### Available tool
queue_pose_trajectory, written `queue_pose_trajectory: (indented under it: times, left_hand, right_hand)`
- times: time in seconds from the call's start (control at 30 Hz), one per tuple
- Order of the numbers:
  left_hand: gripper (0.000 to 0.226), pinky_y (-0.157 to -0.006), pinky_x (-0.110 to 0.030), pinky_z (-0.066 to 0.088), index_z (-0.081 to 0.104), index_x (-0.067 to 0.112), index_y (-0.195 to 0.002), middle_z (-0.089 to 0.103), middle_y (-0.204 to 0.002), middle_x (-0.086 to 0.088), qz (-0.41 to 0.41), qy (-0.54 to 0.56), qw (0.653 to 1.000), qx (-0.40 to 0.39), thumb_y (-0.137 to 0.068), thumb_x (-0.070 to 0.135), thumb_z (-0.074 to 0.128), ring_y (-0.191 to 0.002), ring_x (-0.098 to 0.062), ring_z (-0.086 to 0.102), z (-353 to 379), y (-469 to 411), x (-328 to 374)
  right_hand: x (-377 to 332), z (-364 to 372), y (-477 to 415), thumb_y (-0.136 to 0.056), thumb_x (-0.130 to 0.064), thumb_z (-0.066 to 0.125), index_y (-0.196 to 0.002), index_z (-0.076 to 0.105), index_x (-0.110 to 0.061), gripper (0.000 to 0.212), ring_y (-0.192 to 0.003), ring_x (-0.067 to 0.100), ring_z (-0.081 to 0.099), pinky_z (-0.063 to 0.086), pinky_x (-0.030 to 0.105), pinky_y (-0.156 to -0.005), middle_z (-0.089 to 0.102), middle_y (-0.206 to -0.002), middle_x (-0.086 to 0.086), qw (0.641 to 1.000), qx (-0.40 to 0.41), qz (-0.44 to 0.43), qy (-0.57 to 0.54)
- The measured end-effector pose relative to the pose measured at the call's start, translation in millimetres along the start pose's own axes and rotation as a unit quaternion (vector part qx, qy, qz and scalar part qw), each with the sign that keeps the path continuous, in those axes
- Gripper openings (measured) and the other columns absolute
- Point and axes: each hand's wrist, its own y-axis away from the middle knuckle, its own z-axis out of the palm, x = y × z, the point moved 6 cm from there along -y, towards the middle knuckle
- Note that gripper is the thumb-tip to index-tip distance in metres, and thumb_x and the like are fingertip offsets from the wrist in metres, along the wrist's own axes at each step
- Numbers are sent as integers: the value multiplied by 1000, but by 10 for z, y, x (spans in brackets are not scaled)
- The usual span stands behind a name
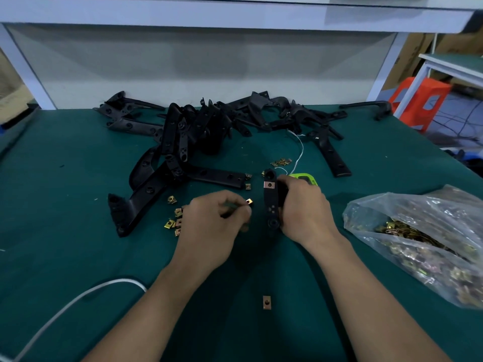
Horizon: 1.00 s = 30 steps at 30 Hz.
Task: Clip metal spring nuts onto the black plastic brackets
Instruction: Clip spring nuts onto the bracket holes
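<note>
Green matting covers a workbench, seen from the worker's own head height, with both bare forearms reaching in from the bottom edge.

The right hand is curled round a long black plastic bracket, holding it at the centre of the bench with its length pointing away from the person. One brass-coloured clipped nut already sits on the bracket near its far end. The left hand is just beside the bracket, fingers bent. It pinches a single spring nut at the fingertips, and the nut is close to the bracket but not touching it.

Left of that hand, a scatter of loose nuts lies on the matting. A smaller cluster of nuts lies beyond the bracket, and one stray nut lies between the forearms, nearer the person.

A tangled pile of black brackets fills the back of the bench. One lone bracket lies apart at the far right. A thin white string trails out of the pile.

A clear plastic bag full of nuts slumps at the right edge. A bright green plastic object shows behind the right hand, mostly hidden. A white cable curves across the lower left. An orange stool stands off the bench at the right.
</note>
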Motion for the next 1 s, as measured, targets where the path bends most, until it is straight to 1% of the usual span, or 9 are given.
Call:
queue_pose_trajectory:
  times: [0.1,0.23,0.37,0.5,0.57,0.67,0.73,0.87,1.0]
  left_hand:
    - [18,-53,-22,55,78,22,-75,75,-68,-5,-46,85,995,-17,-87,9,76,-61,-19,74,-4,-26,-40]
    - [19,-61,-19,54,84,22,-79,76,-72,-12,-58,139,986,-67,-80,3,81,-64,-14,68,22,-40,-73]
    - [25,-78,-11,52,84,24,-91,80,-93,-3,-89,199,972,-81,-86,1,75,-86,-5,71,36,-59,-125]
    - [32,-79,-11,50,83,28,-99,76,-92,8,-99,245,959,-102,-93,1,67,-83,1,66,75,-69,-129]
    - [28,-75,-13,52,81,29,-101,71,-83,9,-94,251,958,-107,-90,5,72,-76,-2,62,80,-64,-111]
    - [14,-66,-15,52,83,25,-86,70,-72,6,-79,237,963,-97,-73,19,82,-66,-5,61,62,-40,-59]
    - [16,-62,-17,52,82,21,-79,71,-70,1,-65,234,965,-99,-64,24,84,-62,-7,61,58,-24,-27]
    - [18,-59,-21,53,81,16,-76,74,-72,-8,-49,235,965,-108,-61,23,87,-62,-14,66,48,-14,0]
    - [14,-57,-22,54,81,13,-74,74,-72,-12,-49,228,967,-103,-62,16,87,-60,-16,67,53,-14,1]
  right_hand:
    - [-20,-1,5,-76,-10,67,-121,61,-35,51,-88,35,62,43,35,-70,51,-85,-4,1000,6,-8,-2]
    - [-33,14,4,-75,-10,70,-121,62,-35,53,-83,33,62,43,32,-68,51,-81,-7,1000,5,-16,-10]
    - [-44,13,9,-75,-9,70,-121,63,-34,53,-83,33,63,45,33,-68,47,-75,-13,1000,8,-20,-16]
    - [-57,3,12,-75,-11,69,-121,62,-36,53,-87,35,64,49,36,-71,66,-91,1,999,11,-24,-23]
    - [-66,-10,19,-75,-11,69,-121,62,-37,52,-87,35,64,50,37,-72,68,-94,2,999,16,-27,-25]
    - [-83,-41,27,-76,-9,68,-122,61,-36,54,-86,34,63,53,38,-73,60,-86,-3,999,25,-29,-26]
    - [-100,-52,28,-76,-9,68,-119,61,-36,52,-85,33,62,52,37,-71,51,-81,-8,999,22,-33,-25]
    - [-121,-62,33,-76,-10,69,-112,61,-36,45,-82,30,61,52,36,-68,61,-82,-5,998,16,-41,-39]
    - [-159,-50,48,-78,-6,64,-116,62,-36,48,-78,30,60,54,38,-69,59,-78,-7,998,7,-55,-33]
